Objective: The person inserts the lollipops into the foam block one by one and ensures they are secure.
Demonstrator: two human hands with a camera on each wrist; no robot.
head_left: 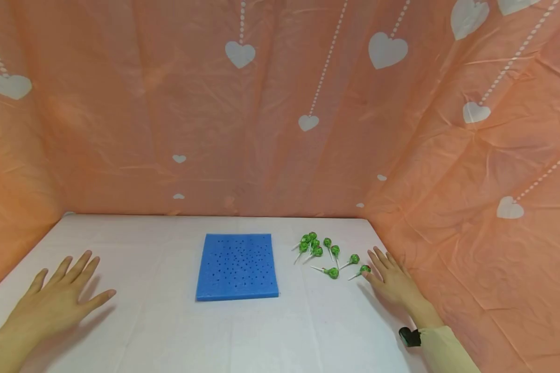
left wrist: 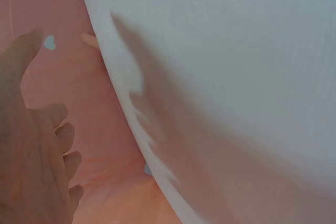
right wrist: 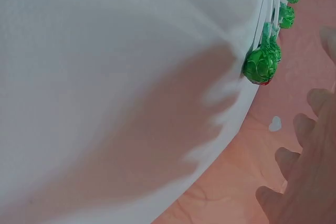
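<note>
White table, peach heart-print backdrop

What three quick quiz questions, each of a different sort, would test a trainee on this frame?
1. True or false: the right hand grips a lollipop.
2. The blue foam pad lies: A) left of the green lollipops, B) right of them, C) under them.
3. Fill in: the left hand rests flat on the white ____.

Key: 1 false, its fingers are straight beside the nearest lollipop; 2 A; 3 table.
</note>
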